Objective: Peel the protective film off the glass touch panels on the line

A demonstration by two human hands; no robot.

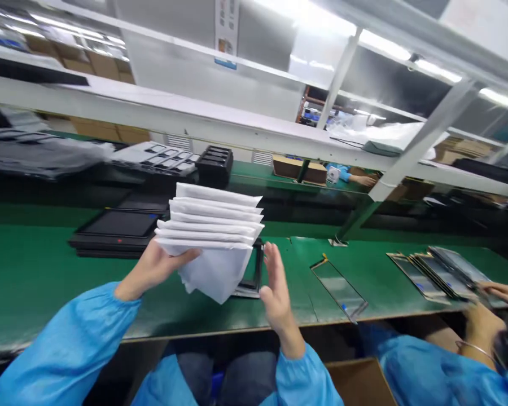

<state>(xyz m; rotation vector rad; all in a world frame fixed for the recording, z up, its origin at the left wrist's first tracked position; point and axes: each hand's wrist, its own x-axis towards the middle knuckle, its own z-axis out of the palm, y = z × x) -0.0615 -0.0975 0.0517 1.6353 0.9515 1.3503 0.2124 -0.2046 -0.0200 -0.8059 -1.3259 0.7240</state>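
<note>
My left hand (154,268) grips a fanned stack of white sheets or bags (214,225) from its left edge, held up above the green bench (46,276). My right hand (275,282) hovers just right of the stack, fingers stretched out and together, holding nothing. Under the stack a dark framed panel (254,276) lies on the bench, mostly hidden by the sheets.
A stack of black screens (116,231) sits at the left. A thin glass strip (338,287) lies to the right. A co-worker's hands (497,293) touch a row of glass panels (436,273) at far right. Black trays (214,163) stand behind; a brown box (359,380) sits below the bench edge.
</note>
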